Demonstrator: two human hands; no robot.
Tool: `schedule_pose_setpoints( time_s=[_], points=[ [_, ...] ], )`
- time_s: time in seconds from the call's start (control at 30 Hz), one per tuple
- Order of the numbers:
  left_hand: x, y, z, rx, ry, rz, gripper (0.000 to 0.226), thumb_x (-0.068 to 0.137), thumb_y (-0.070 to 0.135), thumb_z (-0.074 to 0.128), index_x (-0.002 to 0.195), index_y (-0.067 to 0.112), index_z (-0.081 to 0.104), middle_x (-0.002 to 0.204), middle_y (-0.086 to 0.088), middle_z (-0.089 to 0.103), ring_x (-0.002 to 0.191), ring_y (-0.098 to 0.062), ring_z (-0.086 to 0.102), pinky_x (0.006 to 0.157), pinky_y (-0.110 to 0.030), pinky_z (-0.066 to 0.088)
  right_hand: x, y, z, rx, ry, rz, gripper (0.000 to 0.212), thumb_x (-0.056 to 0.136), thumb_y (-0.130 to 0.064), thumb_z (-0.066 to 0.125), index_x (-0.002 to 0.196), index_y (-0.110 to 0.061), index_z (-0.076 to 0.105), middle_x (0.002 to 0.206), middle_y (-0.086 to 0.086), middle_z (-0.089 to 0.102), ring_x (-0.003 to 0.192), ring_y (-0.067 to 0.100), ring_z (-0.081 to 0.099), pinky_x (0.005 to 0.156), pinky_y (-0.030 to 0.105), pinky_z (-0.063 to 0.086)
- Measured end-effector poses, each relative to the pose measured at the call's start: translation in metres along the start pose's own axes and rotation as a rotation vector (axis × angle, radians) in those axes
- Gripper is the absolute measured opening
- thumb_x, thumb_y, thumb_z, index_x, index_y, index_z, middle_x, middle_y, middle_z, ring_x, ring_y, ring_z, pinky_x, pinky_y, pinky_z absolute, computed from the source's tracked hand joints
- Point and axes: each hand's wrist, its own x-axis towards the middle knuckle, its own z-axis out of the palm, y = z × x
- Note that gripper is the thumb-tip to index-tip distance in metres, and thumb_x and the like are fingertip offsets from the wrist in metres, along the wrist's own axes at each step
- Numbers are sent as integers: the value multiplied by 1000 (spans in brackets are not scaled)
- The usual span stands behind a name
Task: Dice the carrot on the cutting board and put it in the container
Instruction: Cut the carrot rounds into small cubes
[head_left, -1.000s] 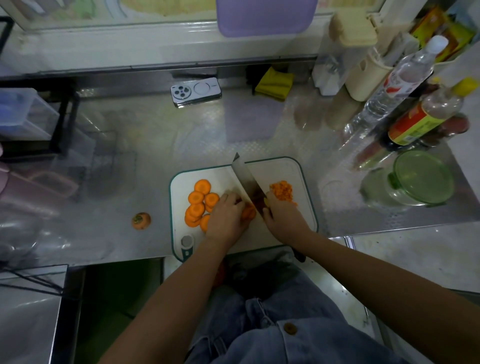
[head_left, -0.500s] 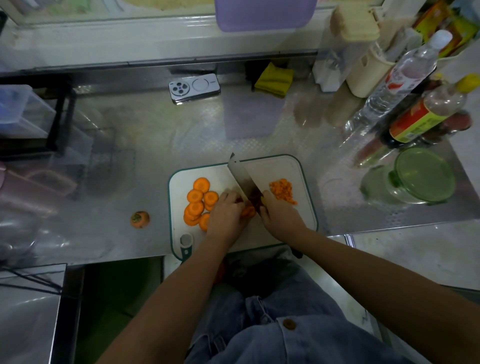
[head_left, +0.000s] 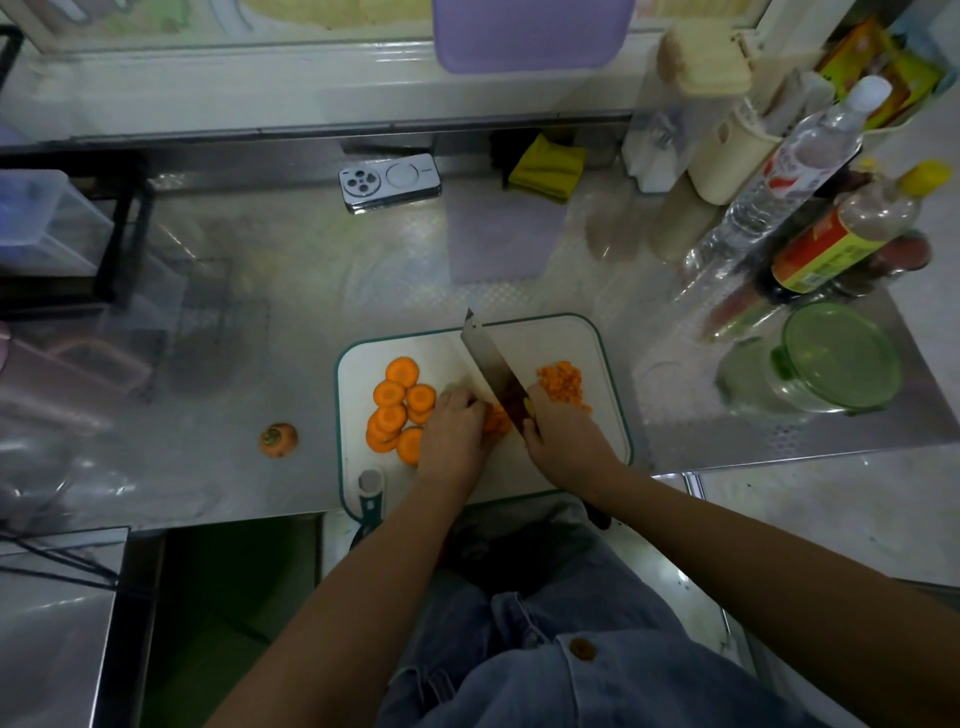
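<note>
Steel table (head_left: 311, 270), kitchen clutter along the back wall, with the cutting board (head_left: 571, 343) at the near edge. On it the right grip (head_left: 561, 436) is curled round the handle of the knife (head_left: 488, 364). Blade runs diagonally across the board, edge down at a small stack of carrot slices (head_left: 496, 418) that the left grip (head_left: 457, 431) pins with bent fingers. Uncut rounds (head_left: 395, 410) lie just left of that hand, and the diced pile (head_left: 561, 382) sits right of the blade. Off the board to the left, a carrot top (head_left: 279, 440) lies on the table. Well right of the board stands the green-lidded container (head_left: 831, 358). Lid looks on, and I see nothing orange in it. My read: mid-dicing, roughly a quarter through, transfer not started. Next calls for short chops through the pinned stack, left fingertips tucked back from the edge, then feeding in the other rounds. Lid has to come off before loading.
</note>
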Motion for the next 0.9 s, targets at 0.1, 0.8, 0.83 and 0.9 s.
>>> schedule_pose_setpoints(
  time_s=[0.1, 0.8, 0.83, 0.9],
  points=[
    [0, 2, -1, 18, 9, 7, 19, 82, 22, 68, 97, 10, 71, 100, -9, 59, 95, -26, 52, 78, -34, 42, -2, 4, 6, 2, -26, 1, 31, 93, -13, 47, 123, -5, 46, 90, 12, 58, 78, 29, 57, 61, 35, 40],
    [-4, 0, -5, 71, 22, 36, 19, 74, 25, 75, 87, 11, 71, 87, -10, 57, 82, -29, 53, 67, -36, 42, 3, 3, 1, -1, 48, -21, 18, 95, -14, 46, 111, -6, 48, 76, 10, 58, 65, 28, 56, 55, 37, 42],
    [-3, 0, -5, 79, 18, 34, 18, 75, 25, 74, 85, 10, 71, 87, -10, 57, 82, -29, 53, 66, -36, 42, 3, 3, -1, -14, 42, -27, 17, 95, -14, 46, 110, -6, 48, 76, 9, 57, 66, 28, 57, 55, 36, 41],
    [-3, 0, -5, 92, 3, 26, 15, 76, 23, 73, 82, 9, 70, 88, -11, 58, 83, -30, 53, 66, -37, 42, 2, 3, -1, -11, 39, -37, 17, 94, -13, 47, 110, -6, 48, 76, 9, 56, 68, 29, 57, 55, 37, 42]
  ],
)
